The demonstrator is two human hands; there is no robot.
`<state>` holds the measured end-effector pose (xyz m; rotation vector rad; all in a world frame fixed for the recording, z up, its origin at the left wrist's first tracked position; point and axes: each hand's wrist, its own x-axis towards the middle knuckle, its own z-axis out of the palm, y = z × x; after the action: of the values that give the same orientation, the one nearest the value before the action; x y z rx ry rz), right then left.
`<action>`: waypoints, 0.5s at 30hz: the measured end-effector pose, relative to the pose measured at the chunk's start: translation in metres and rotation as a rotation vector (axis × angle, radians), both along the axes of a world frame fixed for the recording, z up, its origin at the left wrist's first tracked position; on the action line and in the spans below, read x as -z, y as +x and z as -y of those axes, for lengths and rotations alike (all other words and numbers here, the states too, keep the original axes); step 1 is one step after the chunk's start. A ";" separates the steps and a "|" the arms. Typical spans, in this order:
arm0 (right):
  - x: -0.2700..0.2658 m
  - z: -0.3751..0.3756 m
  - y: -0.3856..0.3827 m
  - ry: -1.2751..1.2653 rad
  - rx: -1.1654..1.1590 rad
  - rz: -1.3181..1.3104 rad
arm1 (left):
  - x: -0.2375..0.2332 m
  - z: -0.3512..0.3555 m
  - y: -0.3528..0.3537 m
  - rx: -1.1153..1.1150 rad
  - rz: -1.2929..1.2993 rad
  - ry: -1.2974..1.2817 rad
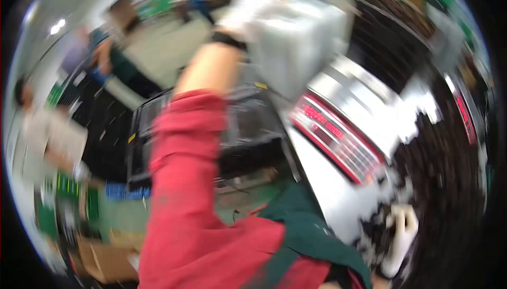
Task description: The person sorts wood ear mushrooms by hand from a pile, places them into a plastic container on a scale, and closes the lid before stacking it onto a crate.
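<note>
My left hand (256, 6), in a white glove with a black band at the wrist, reaches to the upper edge of a stack of clear plastic bags or sheets (298, 40). Motion blur smears its fingers, so its grip cannot be judged. Low on the right, my right hand (403, 231), in a pale glove, has curled fingers beside a heap of small dark pieces (441, 167). Whatever lies inside those fingers is hidden. Between the hands stands a red and silver digital scale (338, 130) with lit red digits.
Black trays (251, 125) sit left of the white table (322, 178). Another red display (466, 117) shows at the far right. A person in a light shirt (47, 136) stands at the left, with others farther back. A cardboard box (108, 260) rests on the floor.
</note>
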<state>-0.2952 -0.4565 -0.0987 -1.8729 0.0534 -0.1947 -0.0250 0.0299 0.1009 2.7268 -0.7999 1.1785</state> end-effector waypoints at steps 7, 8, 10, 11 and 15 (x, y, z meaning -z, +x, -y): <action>-0.002 0.032 -0.029 0.264 0.209 0.058 | 0.076 0.143 -0.073 0.310 -0.102 -0.415; 0.004 0.035 -0.025 0.317 0.216 0.067 | 0.101 0.162 -0.075 0.333 -0.072 -0.278; -0.001 0.031 -0.014 0.394 0.183 0.034 | 0.145 0.191 -0.084 0.404 -0.208 -0.222; -0.007 0.027 -0.005 0.419 0.150 0.011 | 0.162 0.202 -0.085 0.409 -0.265 -0.205; -0.036 -0.003 0.059 0.648 0.003 0.071 | 0.201 0.224 -0.085 0.391 -0.411 -0.145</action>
<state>-0.2361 -0.4531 -0.0629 -1.2201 0.0619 -0.2147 -0.1096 -0.1945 -0.0997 2.4148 -1.0659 0.5507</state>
